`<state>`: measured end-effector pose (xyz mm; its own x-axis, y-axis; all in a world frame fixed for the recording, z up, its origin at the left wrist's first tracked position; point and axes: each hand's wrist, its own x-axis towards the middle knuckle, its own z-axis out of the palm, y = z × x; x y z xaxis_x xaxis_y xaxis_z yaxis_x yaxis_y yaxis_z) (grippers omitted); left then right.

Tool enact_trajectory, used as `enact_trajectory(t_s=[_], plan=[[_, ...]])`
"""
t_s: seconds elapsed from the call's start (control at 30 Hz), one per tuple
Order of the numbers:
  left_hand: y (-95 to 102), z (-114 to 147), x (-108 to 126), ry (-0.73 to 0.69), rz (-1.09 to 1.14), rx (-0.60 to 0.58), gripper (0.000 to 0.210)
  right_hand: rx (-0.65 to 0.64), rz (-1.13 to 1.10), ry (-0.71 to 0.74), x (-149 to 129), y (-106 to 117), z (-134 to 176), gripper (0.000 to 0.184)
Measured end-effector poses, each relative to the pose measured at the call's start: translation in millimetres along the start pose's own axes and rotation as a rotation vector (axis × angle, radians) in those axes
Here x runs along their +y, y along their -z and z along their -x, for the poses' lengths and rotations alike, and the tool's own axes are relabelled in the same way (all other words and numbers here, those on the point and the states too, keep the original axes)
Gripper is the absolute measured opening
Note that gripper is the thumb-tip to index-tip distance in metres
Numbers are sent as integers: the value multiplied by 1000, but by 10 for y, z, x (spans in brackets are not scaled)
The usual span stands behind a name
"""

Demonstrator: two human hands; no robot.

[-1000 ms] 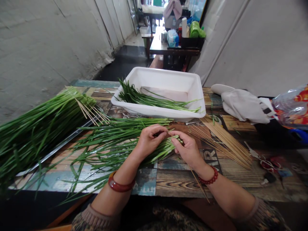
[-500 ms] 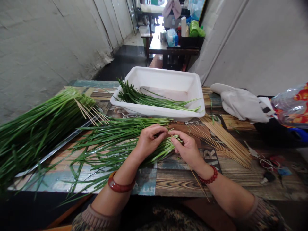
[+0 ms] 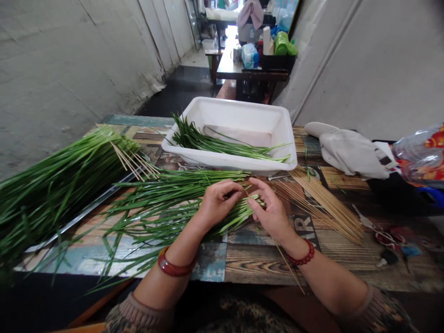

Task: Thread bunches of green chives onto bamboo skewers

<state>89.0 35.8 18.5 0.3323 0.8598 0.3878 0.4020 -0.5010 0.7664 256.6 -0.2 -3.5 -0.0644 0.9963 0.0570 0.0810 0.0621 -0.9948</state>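
Over the loose garlic chives [image 3: 163, 192] spread on the table, my left hand [image 3: 220, 199] pinches the end of a chive between thumb and fingertips. My right hand [image 3: 268, 208] faces it, just to the right. A bamboo skewer [image 3: 289, 268] runs beneath the right palm, its lower end sticking out toward the table's front edge. The right index finger is lifted off the thumb, while the other fingers stay curled around the skewer, partly hidden. The skewer tip shows by the chive end between both hands. Pale cut chive stems [image 3: 239, 217] lie under the fingers.
A white plastic tub [image 3: 239, 104] with more chives stands behind my hands. To the left is a large pile of chives [image 3: 69, 171] on skewers, beside a metal-edged tray [image 3: 83, 215]. Bamboo skewers [image 3: 329, 208], scissors [image 3: 385, 236], keys [image 3: 386, 256] and a cap [image 3: 350, 150] lie right.
My right index finger has lifted away from the thumb, opening the pinch at the chive end. My left hand stays nearly in place. The whole view has shifted slightly.
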Motion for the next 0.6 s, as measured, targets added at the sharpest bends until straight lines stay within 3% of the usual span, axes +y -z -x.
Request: enact_trajectory(t_s=[0.3, 0.6], plan=[[-21, 22, -18, 46, 3, 39, 7, -18, -10, 20, 36, 1, 1, 38], [-21, 33, -39, 4, -10, -20, 11, -7, -10, 23, 62, -7, 0, 36]])
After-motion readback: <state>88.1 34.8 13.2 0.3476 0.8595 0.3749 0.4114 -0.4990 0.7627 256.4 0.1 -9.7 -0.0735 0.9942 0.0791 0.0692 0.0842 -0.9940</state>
